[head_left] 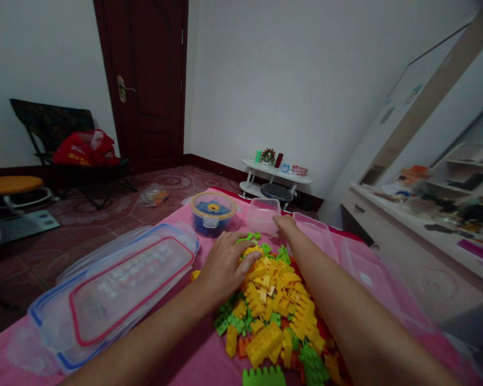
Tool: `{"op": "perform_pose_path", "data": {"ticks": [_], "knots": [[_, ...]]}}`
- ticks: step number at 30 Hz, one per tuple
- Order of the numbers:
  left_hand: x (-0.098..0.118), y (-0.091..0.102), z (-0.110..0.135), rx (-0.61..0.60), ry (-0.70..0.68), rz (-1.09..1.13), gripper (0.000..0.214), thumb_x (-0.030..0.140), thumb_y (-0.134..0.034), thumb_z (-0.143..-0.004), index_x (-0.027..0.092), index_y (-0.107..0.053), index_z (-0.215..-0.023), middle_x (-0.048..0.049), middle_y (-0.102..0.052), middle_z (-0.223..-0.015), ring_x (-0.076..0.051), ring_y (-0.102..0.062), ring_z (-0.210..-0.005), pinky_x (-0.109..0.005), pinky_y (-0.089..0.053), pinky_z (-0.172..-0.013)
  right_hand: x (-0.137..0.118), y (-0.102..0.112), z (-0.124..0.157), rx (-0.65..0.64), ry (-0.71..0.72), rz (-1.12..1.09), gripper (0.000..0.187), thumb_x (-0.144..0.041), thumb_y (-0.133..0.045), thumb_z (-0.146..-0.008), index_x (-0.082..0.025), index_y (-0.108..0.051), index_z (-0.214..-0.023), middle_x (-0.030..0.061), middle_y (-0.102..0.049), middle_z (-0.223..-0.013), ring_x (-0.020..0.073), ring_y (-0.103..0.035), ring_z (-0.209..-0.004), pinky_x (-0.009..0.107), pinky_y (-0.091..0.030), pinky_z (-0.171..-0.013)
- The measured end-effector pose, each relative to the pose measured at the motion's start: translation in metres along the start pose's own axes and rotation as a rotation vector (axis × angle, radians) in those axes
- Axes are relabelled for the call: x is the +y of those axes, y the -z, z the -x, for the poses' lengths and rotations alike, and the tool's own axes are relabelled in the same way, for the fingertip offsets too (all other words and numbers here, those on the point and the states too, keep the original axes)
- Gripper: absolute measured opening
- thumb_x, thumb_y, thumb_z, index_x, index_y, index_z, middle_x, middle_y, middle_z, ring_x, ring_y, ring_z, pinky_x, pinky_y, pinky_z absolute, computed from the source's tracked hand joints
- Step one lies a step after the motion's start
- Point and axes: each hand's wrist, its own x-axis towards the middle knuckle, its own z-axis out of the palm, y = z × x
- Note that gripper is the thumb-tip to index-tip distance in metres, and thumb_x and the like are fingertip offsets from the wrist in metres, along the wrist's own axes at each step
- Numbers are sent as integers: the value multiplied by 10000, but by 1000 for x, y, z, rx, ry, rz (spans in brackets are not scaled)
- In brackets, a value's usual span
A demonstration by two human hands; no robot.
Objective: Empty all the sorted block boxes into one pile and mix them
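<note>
A heap of yellow, green and orange building bricks (279, 308) lies on a pink cloth (193, 354). My left hand (225, 262) rests on the heap's far left side, fingers bent over yellow bricks (253, 256). My right hand (285, 222) reaches past the heap to the rim of a small clear tub (262, 215); its fingers are mostly hidden. A round tub with a yellow-rimmed lid (213, 212) holding blue pieces stands just left of the clear tub.
Stacked clear lids with red and blue rims (116, 289) lie at left. More clear tubs (320, 236) sit at right. Beyond are a folding chair with a red bag (84, 147), a dark door (148, 80), a small white table (276, 174) and a dresser (406, 225).
</note>
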Motion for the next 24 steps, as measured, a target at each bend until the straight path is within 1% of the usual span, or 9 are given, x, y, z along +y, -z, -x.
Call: {"op": "perform_pose_path", "data": {"ticks": [3,6,10,14,16,18,20,22,24], "knots": [[1,0,0,6,-4,0,353,415,-422,-914,215,-660,-1082,-83,-590,-1194,-226,-525,-1113,-397,-410,-984,2,1,6,5,-30,215,333,-188,-509,-815,-28,-621,-1085,234,-653,-964,284,-641,-944,342,-513,-773],[3,2,0,14,-18,-5,342,407,-428,-912,224,-661,-1083,-80,-589,-1199,-226,-526,-1115,-399,-411,-983,1,8,13,-15,-19,374,361,-149,-555,-767,-57,-636,-1106,226,-651,-1026,290,-605,-1047,333,-489,-832],[6,5,-2,19,-27,-27,308,378,-464,-897,219,-668,-1064,-80,-589,-1204,-231,-522,-1124,-413,-411,-989,1,22,24,-37,12,503,398,-112,-564,-747,-62,-628,-1136,216,-659,-1031,273,-601,-1065,318,-483,-840],[4,7,-5,53,-42,-55,274,346,-486,-884,222,-673,-1043,-78,-588,-1204,-230,-521,-1130,-418,-408,-996,2,31,39,-35,9,548,363,-73,-554,-748,-54,-643,-1100,211,-681,-948,264,-631,-1010,328,-495,-807],[0,11,-8,72,-57,-74,269,338,-493,-879,224,-665,-1051,-77,-581,-1212,-229,-518,-1139,-416,-409,-998,3,35,46,-24,-2,555,341,-66,-563,-743,-55,-652,-1071,215,-681,-958,270,-638,-995,340,-499,-788],[-5,20,-12,82,-62,-115,278,330,-498,-874,223,-647,-1083,-80,-566,-1230,-230,-505,-1161,-415,-401,-1009,5,41,53,5,-14,558,324,-89,-571,-748,-66,-654,-1061,217,-672,-1012,280,-632,-1009,346,-496,-780],[-12,34,-19,60,-43,-193,313,328,-511,-864,217,-616,-1137,-91,-553,-1237,-239,-498,-1167,-416,-401,-1004,7,49,60,50,-21,556,325,-141,-562,-772,-85,-639,-1082,209,-657,-1073,286,-618,-1035,345,-488,-778],[-21,51,-27,-1,1,-304,365,321,-545,-837,205,-586,-1181,-108,-552,-1219,-253,-507,-1144,-415,-416,-979,11,57,70,94,0,543,338,-205,-539,-798,-111,-613,-1114,191,-652,-1093,280,-618,-1027,338,-479,-760],[-31,63,-35,-74,43,-440,392,299,-591,-796,198,-586,-1175,-122,-557,-1192,-272,-521,-1109,-418,-425,-954,15,66,82,120,62,501,356,-265,-518,-810,-144,-588,-1137,160,-666,-1051,261,-633,-974,324,-464,-720]]}}
